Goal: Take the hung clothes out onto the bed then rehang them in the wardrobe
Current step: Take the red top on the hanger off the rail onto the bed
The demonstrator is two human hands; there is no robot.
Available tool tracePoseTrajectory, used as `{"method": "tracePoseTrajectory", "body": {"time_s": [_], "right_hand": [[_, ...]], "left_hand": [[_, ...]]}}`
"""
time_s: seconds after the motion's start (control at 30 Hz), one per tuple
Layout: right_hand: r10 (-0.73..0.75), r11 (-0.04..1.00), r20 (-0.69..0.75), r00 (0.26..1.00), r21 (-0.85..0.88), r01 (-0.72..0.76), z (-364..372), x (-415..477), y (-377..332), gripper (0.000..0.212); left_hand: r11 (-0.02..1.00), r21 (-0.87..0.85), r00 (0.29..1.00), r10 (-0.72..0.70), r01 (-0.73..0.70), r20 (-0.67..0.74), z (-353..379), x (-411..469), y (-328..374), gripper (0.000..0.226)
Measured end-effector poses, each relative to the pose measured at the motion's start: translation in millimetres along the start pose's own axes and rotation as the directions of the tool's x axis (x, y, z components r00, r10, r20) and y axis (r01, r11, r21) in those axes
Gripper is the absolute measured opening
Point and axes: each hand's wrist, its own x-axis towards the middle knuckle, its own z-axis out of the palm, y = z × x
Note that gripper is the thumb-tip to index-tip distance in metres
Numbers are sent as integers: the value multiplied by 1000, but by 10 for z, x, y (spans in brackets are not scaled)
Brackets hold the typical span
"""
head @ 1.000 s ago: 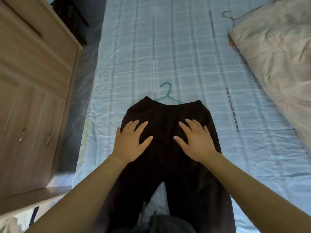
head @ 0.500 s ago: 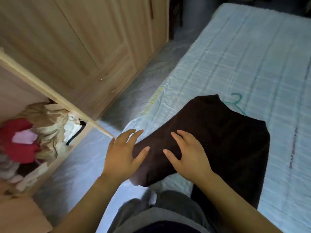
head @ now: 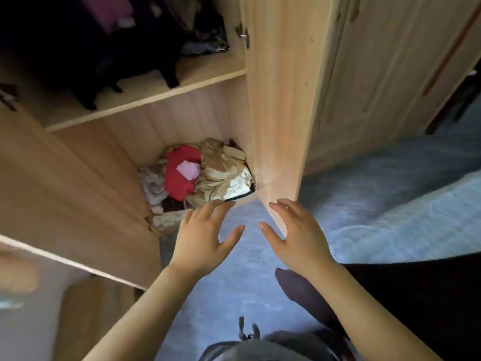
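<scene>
Wardrobe (head: 182, 118) open; L hand (head: 205, 239), R hand (head: 299, 238) spread, empty.

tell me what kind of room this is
Most likely a bedroom. An open wooden wardrobe has dark clothes hanging above its shelf and a heap of crumpled clothes at the bottom. A bed with a pale blue sheet stands close by on the right.

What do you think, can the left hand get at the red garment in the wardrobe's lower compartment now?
Probably yes. The left hand is open and empty, just in front of the compartment; the door stands open to its right, and the red garment lies exposed atop the pile.
</scene>
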Motion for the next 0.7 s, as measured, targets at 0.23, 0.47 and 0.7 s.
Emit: {"method": "tracePoseTrajectory", "body": {"time_s": [0.23, 0.47, 0.7], "right_hand": [[-305, 952, -73, 949, -50, 302, 118, 1299, -893, 59], [-424, 904, -196, 884, -38, 425, -204, 2892, -1485, 54], [-526, 830, -361, 770, -21, 557, -982, 4642, -1935, 48]], "left_hand": [[984, 118, 981, -114, 132, -155, -861, 604, -902, 63], [977, 192, 945, -28, 95, -325, -1601, 1890, -1342, 63], [972, 231, 867, 82, 38, -491, -2535, 3551, -1482, 53]]}}
